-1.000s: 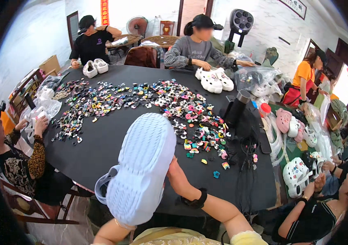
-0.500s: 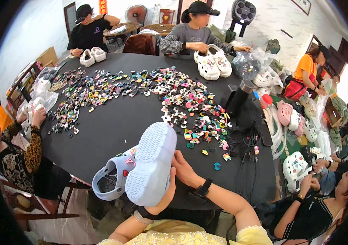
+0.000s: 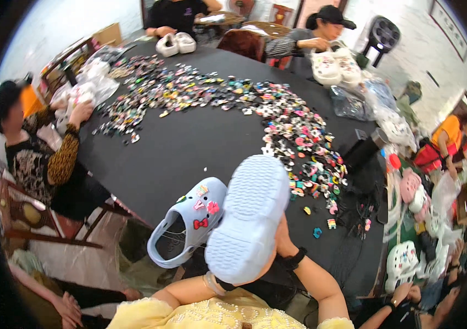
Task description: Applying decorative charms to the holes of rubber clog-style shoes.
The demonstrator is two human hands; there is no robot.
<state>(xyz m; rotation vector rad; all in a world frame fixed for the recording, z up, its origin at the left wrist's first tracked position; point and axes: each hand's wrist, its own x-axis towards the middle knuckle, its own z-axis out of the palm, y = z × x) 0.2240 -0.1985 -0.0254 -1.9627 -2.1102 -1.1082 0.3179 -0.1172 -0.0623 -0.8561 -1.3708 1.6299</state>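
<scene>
Facing its sole outward, a pale-blue clog point(image 3: 248, 216) is held over the near edge of the worktop point(image 3: 178, 148). The left hand point(image 3: 264, 271), mostly hidden, clasps its lower end from behind; the right hand point(image 3: 284, 241) touches its right side, fingers concealed, so I cannot tell whether they pinch. A charm-studded clog point(image 3: 192, 211) is just left.

White wall point(image 3: 417, 49); black table point(image 3: 184, 145); brown wooden chair point(image 3: 31, 213).

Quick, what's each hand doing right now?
Left hand: holding the pale-blue, round-toed, foam-like clog turned sole-out; hand mostly hidden.
Right hand: at that clog's side; fingers hidden, grip can't be told.
</scene>
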